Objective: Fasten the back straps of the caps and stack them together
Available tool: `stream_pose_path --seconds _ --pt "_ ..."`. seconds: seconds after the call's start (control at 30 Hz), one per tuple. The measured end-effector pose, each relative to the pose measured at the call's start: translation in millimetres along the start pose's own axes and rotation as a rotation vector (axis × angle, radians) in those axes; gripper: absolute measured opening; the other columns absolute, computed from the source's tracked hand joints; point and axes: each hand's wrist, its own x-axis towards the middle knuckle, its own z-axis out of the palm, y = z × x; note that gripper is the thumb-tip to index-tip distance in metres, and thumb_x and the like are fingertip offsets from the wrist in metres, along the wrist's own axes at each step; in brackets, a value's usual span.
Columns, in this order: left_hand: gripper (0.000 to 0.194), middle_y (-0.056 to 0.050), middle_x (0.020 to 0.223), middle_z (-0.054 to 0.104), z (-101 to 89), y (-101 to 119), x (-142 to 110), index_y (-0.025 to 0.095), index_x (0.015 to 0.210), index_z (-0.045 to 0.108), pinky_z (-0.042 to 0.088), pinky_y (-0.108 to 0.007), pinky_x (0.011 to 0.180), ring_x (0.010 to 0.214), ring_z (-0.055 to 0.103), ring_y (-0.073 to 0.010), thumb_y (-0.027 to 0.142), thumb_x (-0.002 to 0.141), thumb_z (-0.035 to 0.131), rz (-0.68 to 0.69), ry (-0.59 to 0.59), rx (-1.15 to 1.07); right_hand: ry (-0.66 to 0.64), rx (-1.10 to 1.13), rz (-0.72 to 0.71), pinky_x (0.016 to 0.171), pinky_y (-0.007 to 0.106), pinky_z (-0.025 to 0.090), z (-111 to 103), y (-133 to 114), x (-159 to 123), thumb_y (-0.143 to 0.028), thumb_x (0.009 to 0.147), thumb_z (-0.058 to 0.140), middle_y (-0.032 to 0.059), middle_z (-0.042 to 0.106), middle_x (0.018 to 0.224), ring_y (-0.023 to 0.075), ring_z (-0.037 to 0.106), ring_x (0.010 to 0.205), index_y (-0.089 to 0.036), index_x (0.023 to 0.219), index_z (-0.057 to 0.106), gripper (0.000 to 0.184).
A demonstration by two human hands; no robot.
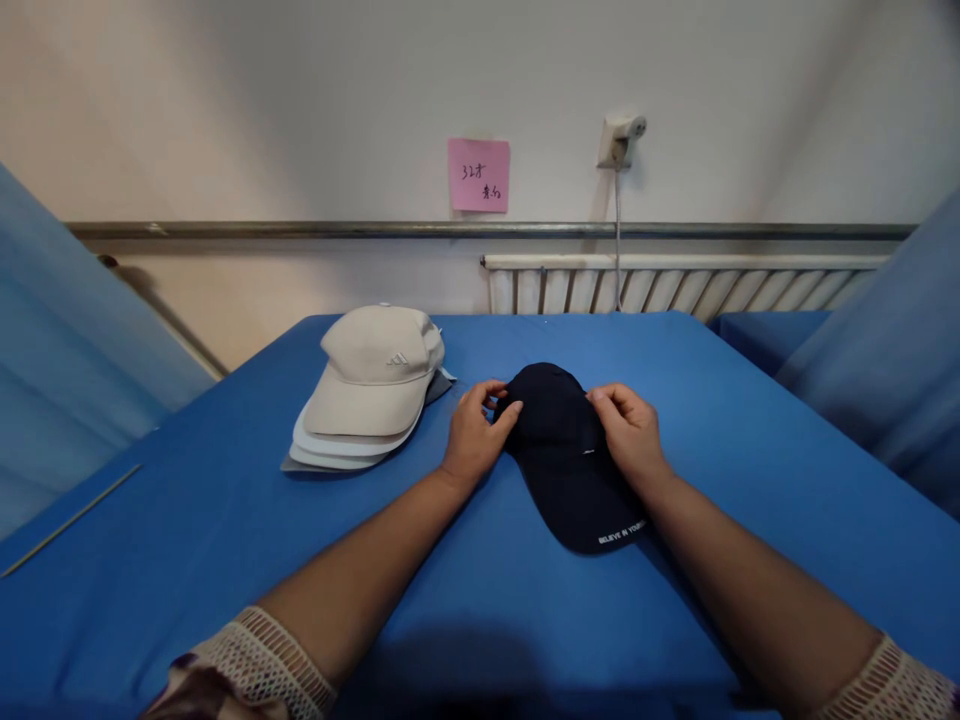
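A dark navy baseball cap (551, 415) lies on the blue-covered table, its brim toward me and tilted a little to the right. White lettering runs along the brim's edge. My left hand (480, 430) pinches the left side of the crown between thumb and fingers. On the crown's right side, my right hand (628, 430) grips the fabric, fingers closed. Left of my hands rests a stack of caps (375, 375), a beige one on top, with white and grey brims showing beneath it.
The blue table cover (465, 620) spreads under everything. A thin stick (71, 520) lies at the left edge. Behind stand a wall with a pink note (478, 175), a metal rail (337, 230), a radiator (675, 285) and a plugged socket (619, 142). Blue curtains (52, 370) hang at both sides.
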Motion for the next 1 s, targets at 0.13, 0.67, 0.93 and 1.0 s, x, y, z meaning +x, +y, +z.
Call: stream_pose_path --seconds 0.13,0.67,0.93,1.0 --pt "0.032 -0.004 0.094 0.064 4.4 0.6 -7.4 0.021 0.103 0.064 0.041 -0.029 0.077 0.076 0.054 -0.0153 0.029 0.074 0.073 -0.003 0.046 0.024 0.061 0.048 0.1 0.077 0.034 0.046 -12.1 9.0 19.1 -0.043 0.078 0.062 0.0047 0.068 0.087 0.0185 0.061 0.082 -0.018 0.087 0.067 0.027" --pt "0.021 0.002 0.072 0.059 6.6 -13.5 10.2 0.017 0.086 0.056 0.041 -0.023 0.062 0.064 0.054 -0.0105 0.026 0.071 0.068 -0.206 0.085 -0.259 -0.279 -0.229 0.249 0.065 0.028 0.05 -15.3 42.4 29.9 -0.039 0.073 0.067 0.0061 0.071 0.086 0.0174 0.064 0.075 -0.019 0.089 0.068 0.025" --pt "0.042 0.003 0.068 0.062 -9.6 -25.5 24.4 0.016 0.085 0.057 0.042 -0.022 0.056 0.056 0.055 -0.0093 0.034 0.057 0.082 -0.442 0.06 -0.513 -0.424 -0.337 0.196 0.055 0.027 0.041 -0.1 6.6 0.0 -0.045 0.075 0.065 0.0011 0.062 0.066 0.0137 0.054 0.058 -0.019 0.075 0.06 0.026" --pt "0.044 0.003 0.067 0.062 -8.6 -25.4 23.8 0.016 0.086 0.057 0.042 -0.021 0.055 0.055 0.055 -0.009 0.034 0.055 0.084 -0.456 0.079 -0.541 -0.315 -0.389 0.101 0.061 0.028 0.043 1.3 1.4 -1.2 -0.046 0.074 0.067 0.0021 0.064 0.073 0.0145 0.056 0.064 -0.02 0.082 0.063 0.027"
